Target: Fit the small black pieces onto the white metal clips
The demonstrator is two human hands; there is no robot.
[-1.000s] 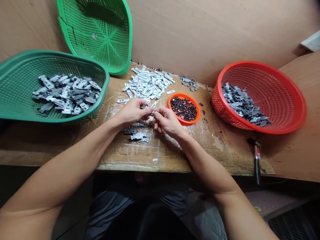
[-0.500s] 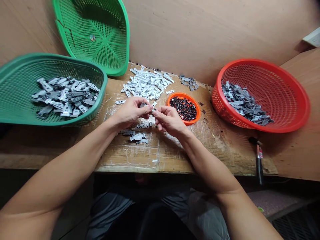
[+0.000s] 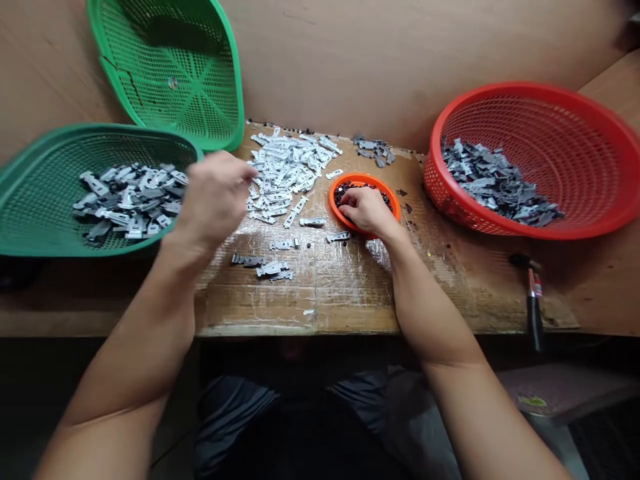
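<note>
My left hand is lifted over the right rim of the dark green basket. It is smeared by motion, so its fingers and anything in them cannot be made out. My right hand reaches into an orange dish, fingers bent and tips pressed together among small shiny black parts. What lies between those tips is hidden. Flat silver metal clips are heaped behind the hands. Single clips lie nearer, and a few assembled-looking metal pieces sit toward the front edge.
Clip-like metal pieces fill part of the dark green basket. A bright green basket leans on the back wall. At right stands a red basket with grey metal pieces. A black-handled brush lies by the front edge.
My hands, together over the table before, have parted. The left has swung left and the right has dropped into the orange dish. The view has shifted slightly.
</note>
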